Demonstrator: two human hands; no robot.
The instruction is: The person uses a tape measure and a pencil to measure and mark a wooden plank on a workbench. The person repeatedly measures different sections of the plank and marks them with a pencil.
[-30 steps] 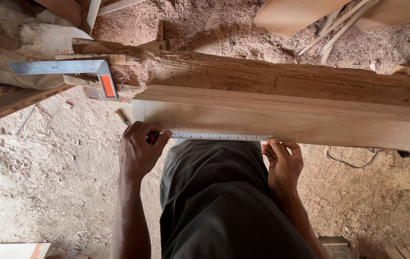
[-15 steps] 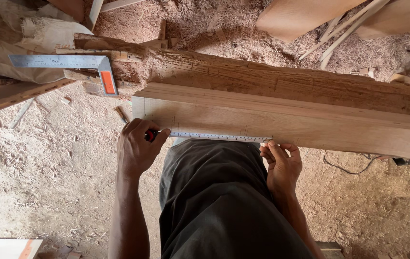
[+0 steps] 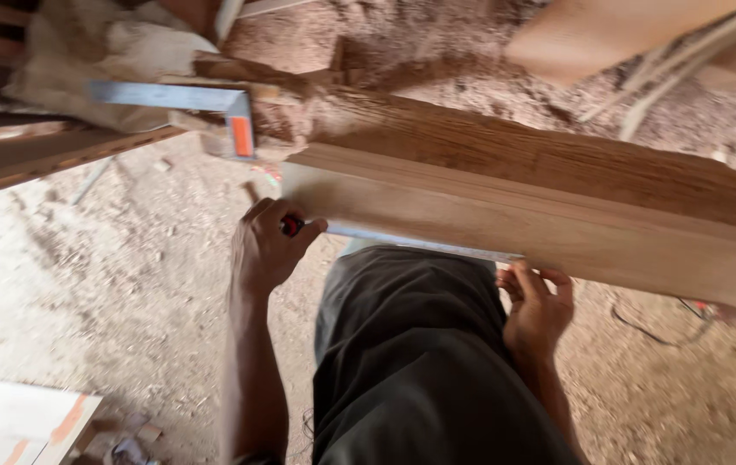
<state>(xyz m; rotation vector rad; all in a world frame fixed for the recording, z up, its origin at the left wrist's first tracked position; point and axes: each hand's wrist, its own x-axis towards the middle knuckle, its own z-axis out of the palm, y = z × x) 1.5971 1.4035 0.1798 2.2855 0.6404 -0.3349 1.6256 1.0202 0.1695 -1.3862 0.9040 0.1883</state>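
Nearest, the left hand [image 3: 266,245] is clenched on a red pencil [image 3: 292,226] at the plank's [image 3: 506,220] near edge. The right hand [image 3: 538,306] pinches a steel ruler [image 3: 420,244] flat along that same edge. No drawn line shows on the plank yet, so the marking looks undone. Beyond the plank's left end lies a square [image 3: 213,108].
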